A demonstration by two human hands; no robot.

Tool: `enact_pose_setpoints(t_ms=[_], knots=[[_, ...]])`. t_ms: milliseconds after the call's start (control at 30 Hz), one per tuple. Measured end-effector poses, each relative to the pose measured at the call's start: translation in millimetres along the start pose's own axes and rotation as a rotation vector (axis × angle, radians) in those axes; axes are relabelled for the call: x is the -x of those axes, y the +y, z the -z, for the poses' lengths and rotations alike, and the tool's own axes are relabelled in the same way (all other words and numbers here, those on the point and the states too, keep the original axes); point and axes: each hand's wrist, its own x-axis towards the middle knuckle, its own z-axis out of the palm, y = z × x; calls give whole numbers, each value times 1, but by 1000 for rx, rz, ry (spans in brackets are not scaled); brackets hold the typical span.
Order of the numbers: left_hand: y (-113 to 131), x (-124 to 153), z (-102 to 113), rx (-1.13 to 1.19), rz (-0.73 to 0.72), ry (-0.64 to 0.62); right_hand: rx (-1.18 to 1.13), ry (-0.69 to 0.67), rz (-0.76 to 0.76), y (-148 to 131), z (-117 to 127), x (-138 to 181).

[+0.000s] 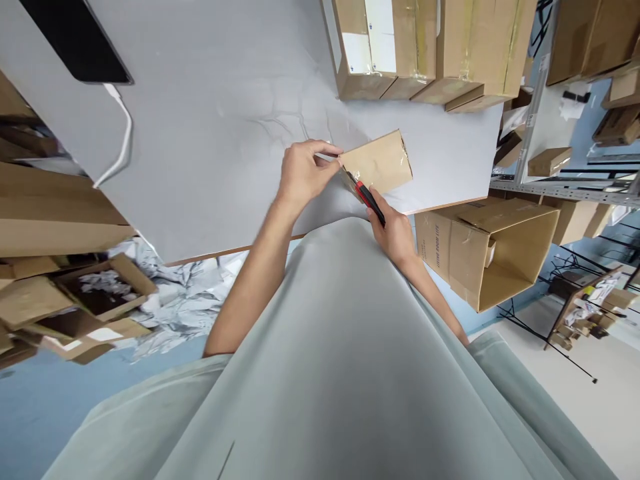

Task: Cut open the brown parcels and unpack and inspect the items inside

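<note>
- Holding one red-and-black knife [369, 198], the right hand [393, 235] has its fingers wrapped around the handle; the front of the tool meets the left end of one small carton [380, 160].
- One left hand [303, 172] pinches that same end of the small carton at its corner, thumb and fingertips pressed together there.
- One small carton lies slantwise on one grey table [210, 133], close to the near edge, a strip of clear tape shining at its right end.
- Four cartons [463, 50] stand side by side in a row beyond it; two white labels show on the leftmost.
- One black phone [75, 40] rests at the table's far left, with one white cable [125, 137] plugged into it.
- One large open box [450, 257] sits just beside the table on the right, one smaller box [490, 253] inside.
- One heap of crumpled paper [185, 303] lies below the left side; the boxes near it overlap too much to count.
</note>
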Motion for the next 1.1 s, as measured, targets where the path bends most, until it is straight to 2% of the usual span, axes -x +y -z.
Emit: enact_pose_setpoints(t_ms=[233,400,500,867,1100], knots=[[-2,1,-3,24,-14,5,180,-46,16,-12,-1,2],[-8,-2,-3,41,-16,2,168,-3,30,-12,0,3],[-9,-3,-6,39,-19,13,218,-29,21,-13,1,3],[-18,2,-24,-13,-6,96,316,-110,-156,-41,14,11],[-5,15,-38,-70,74,197,352,-239,-251,-32,22,32]])
